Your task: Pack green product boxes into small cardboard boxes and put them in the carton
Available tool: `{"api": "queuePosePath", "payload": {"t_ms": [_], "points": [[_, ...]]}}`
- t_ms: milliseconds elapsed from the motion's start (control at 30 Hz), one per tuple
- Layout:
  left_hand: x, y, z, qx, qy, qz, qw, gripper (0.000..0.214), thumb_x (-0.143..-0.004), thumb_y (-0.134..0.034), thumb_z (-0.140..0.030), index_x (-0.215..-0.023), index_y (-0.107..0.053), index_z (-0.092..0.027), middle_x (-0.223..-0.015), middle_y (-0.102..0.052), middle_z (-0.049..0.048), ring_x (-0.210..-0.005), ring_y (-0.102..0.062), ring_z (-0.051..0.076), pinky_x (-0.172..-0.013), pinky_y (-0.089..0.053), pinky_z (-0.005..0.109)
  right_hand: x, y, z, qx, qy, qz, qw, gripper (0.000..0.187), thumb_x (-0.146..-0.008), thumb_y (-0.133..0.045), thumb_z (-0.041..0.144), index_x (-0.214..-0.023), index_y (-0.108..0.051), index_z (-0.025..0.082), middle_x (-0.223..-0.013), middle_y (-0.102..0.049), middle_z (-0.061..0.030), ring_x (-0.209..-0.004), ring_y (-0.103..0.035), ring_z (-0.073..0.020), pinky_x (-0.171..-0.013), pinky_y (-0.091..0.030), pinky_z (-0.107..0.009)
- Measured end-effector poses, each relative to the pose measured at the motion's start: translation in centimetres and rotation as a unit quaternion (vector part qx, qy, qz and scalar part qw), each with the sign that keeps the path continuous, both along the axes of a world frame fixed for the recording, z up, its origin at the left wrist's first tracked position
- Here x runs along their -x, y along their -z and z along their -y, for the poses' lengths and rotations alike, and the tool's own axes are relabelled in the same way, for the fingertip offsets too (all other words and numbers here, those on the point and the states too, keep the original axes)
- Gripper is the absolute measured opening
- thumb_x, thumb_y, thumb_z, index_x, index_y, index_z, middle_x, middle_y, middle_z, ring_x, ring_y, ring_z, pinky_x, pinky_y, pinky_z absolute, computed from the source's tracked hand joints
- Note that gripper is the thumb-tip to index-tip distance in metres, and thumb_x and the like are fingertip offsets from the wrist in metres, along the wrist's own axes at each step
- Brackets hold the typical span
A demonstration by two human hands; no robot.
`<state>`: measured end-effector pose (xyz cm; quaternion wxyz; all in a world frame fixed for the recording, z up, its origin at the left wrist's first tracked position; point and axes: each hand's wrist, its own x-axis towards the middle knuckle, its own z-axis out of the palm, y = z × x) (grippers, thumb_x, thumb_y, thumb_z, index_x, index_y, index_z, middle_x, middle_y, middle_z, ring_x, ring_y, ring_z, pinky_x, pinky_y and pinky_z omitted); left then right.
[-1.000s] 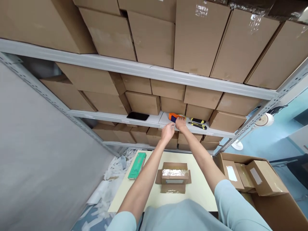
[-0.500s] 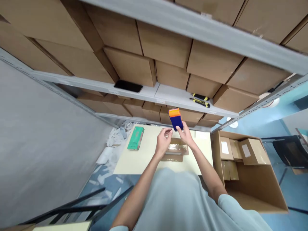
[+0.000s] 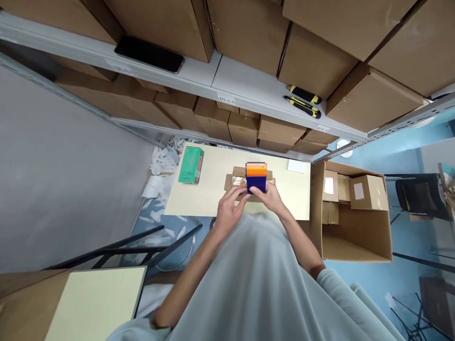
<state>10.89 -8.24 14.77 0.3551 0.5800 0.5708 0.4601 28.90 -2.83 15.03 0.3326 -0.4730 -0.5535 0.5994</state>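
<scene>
Both hands hold an orange and dark blue device upright over a small taped cardboard box on the pale yellow table. My right hand grips its lower right side. On the lower left my left hand has its fingers curled against the device's base. The box lies mostly hidden behind the device and my hands.
A green box and a white slip lie on the table. The grey shelf above carries a black phone, two yellow and black utility knives and cardboard cartons. An open carton with small boxes stands at the right. Paper scraps litter the floor.
My right hand took the orange and blue device off the shelf and brought it down over the taped box; my left hand joined it. The view tilted downward.
</scene>
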Motion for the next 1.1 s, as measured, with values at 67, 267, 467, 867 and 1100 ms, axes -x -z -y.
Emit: {"api": "queuePosePath", "payload": {"t_ms": [67, 267, 467, 867, 1100], "points": [[1.0, -1.2, 0.1, 0.006, -0.009, -0.006, 1.0, 0.027, -0.106, -0.071, -0.048, -0.12, -0.078, -0.025, -0.116, -0.083, 0.0096, -0.112, -0.081, 0.027, -0.106, -0.068, 0.046, -0.1, -0.2, 0.2, -0.004, -0.01, -0.003, 1.0, 0.08, -0.091, -0.074, 0.089, -0.13, -0.077, 0.02, -0.131, -0.084, -0.0136, -0.126, -0.078, -0.0347, -0.116, -0.061, -0.047], [3.5, -6.6, -1.5, -0.029, -0.055, 0.002, 0.998, 0.043, -0.105, -0.073, -0.049, -0.138, -0.075, -0.023, -0.135, -0.077, 0.0118, -0.121, -0.077, 0.026, -0.097, -0.069, 0.04, -2.0, -1.6, 1.6, -0.042, -0.081, 0.049, 0.995, 0.069, -0.103, -0.072, 0.077, -0.145, -0.074, 0.023, -0.142, -0.082, -0.0131, -0.131, -0.078, -0.0347, -0.119, -0.062, -0.049], [4.0, -9.4, -3.1, -0.063, 0.012, -0.055, 0.996, 0.021, -0.103, -0.076, -0.041, -0.113, -0.085, -0.026, -0.108, -0.08, 0.0062, -0.089, -0.07, 0.02, -0.086, -0.064, 0.037, -3.9, -2.1, 2.5, -0.095, -0.136, 0.124, 0.978, 0.06, -0.108, -0.072, 0.07, -0.144, -0.074, 0.023, -0.142, -0.079, -0.0157, -0.129, -0.078, -0.0351, -0.113, -0.065, -0.049], [3.9, -8.6, -2.5, 0.02, 0.091, -0.048, 0.995, 0.021, -0.106, -0.069, -0.04, -0.101, -0.084, -0.027, -0.102, -0.081, 0.0062, -0.097, -0.073, 0.023, -0.087, -0.062, 0.036, -5.5, -2.8, 3.2, -0.106, -0.181, 0.185, 0.96, 0.038, -0.108, -0.075, 0.057, -0.126, -0.077, 0.023, -0.126, -0.082, -0.0134, -0.116, -0.078, -0.0325, -0.105, -0.064, -0.047], [3.3, -3.3, -0.1, 0.121, 0.022, 0.006, 0.992, 0.024, -0.1, -0.073, -0.049, -0.098, -0.082, -0.026, -0.096, -0.08, 0.0051, -0.085, -0.071, 0.022, -0.081, -0.062, 0.036, -5.2, -2.3, 3.7, 0.015, -0.201, 0.23, 0.952, 0.044, -0.097, -0.079, 0.061, -0.119, -0.08, 0.023, -0.095, -0.082, -0.0031, -0.084, -0.074, -0.0261, -0.083, -0.061, -0.039]]}}
